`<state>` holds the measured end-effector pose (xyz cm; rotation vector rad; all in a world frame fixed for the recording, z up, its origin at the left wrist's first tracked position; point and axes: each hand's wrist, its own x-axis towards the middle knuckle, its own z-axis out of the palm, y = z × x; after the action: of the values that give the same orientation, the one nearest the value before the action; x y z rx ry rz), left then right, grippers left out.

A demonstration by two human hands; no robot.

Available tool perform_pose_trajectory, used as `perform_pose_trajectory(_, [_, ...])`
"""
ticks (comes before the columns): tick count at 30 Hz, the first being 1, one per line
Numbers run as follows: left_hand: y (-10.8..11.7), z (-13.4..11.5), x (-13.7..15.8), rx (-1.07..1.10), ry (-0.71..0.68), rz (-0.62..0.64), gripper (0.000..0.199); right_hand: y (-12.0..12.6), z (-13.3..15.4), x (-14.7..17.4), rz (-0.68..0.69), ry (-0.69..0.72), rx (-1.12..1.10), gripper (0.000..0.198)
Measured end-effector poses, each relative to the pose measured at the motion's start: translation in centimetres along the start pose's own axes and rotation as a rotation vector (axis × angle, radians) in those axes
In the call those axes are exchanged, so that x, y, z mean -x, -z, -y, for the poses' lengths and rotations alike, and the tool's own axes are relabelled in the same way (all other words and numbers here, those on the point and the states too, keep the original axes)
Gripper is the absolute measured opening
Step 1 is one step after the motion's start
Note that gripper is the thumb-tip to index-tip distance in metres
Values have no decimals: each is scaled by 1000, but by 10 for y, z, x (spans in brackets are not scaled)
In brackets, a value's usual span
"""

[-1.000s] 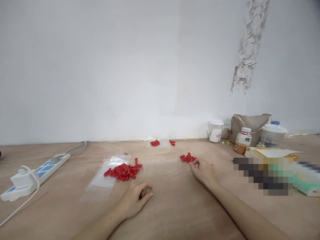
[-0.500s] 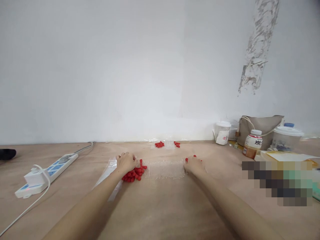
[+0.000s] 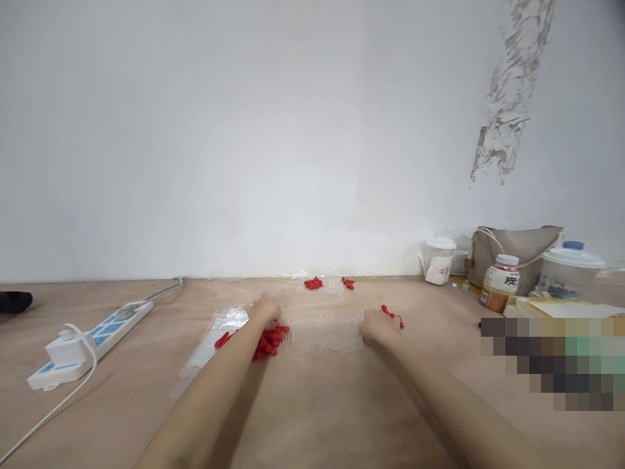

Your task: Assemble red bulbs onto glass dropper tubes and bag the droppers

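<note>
A row of thin clear tubes (image 3: pixel 322 333) lies side by side in the middle of the wooden table. At the row's left end is a pile of red rubber bulbs (image 3: pixel 267 341), partly behind my left forearm. My left hand (image 3: pixel 265 309) is bent down over the pile's far side with curled fingers; its fingertips are hidden. At the row's right end my right hand (image 3: pixel 381 326) is closed, its fingertips at the last tubes; what it grips cannot be made out. Just beyond it show several red bulbs (image 3: pixel 392 314), one with a clear stem.
A clear plastic bag (image 3: pixel 205 348) lies left of the pile. By the wall sits a small bag (image 3: pixel 333 284) with red bulbs and tubes. A power strip (image 3: pixel 105 335) with cables is at left. A lidded cup (image 3: pixel 439 262), jar (image 3: pixel 499 284) and grey pouch (image 3: pixel 530 251) stand right.
My left hand has shifted right and its wrist has bent, uncovering red bulbs left of the forearm. Right hand stays at the row's end, with more of the red bulbs beyond it showing.
</note>
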<state>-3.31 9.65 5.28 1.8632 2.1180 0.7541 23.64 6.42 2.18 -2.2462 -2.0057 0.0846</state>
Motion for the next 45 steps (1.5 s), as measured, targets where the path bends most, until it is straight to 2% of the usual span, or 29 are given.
perform_pose_trajectory(4, [17,-3,11,69,-100,-93,23,13,-7,18,-64,57,-43,26])
perform_pose_trajectory(7, [21,-1,45,165,-258,-76,20,14,-11,42,-165,222,-106,22])
perform_pose_trajectory(10, [13,3,90,275,-368,21,17,-1,-13,70,-292,482,-276,21])
perform_pose_trajectory(12, [3,4,116,428,-451,125,16,-16,-11,84,-331,625,-392,22])
perform_pose_trajectory(15, [-15,5,141,410,-445,96,22,-37,-8,97,-421,720,-490,30])
perform_pose_trajectory(18, [-29,6,152,403,-472,39,13,-43,-5,102,-449,767,-525,31])
perform_pose_trajectory(24, [-32,7,156,238,-668,33,22,-32,2,113,-356,773,-584,25])
perform_pose_trajectory(37, [-30,3,158,171,-663,68,14,-35,5,113,-372,832,-483,23])
perform_pose_trajectory(45, [-30,1,159,228,-621,116,23,-32,4,114,-348,837,-459,24])
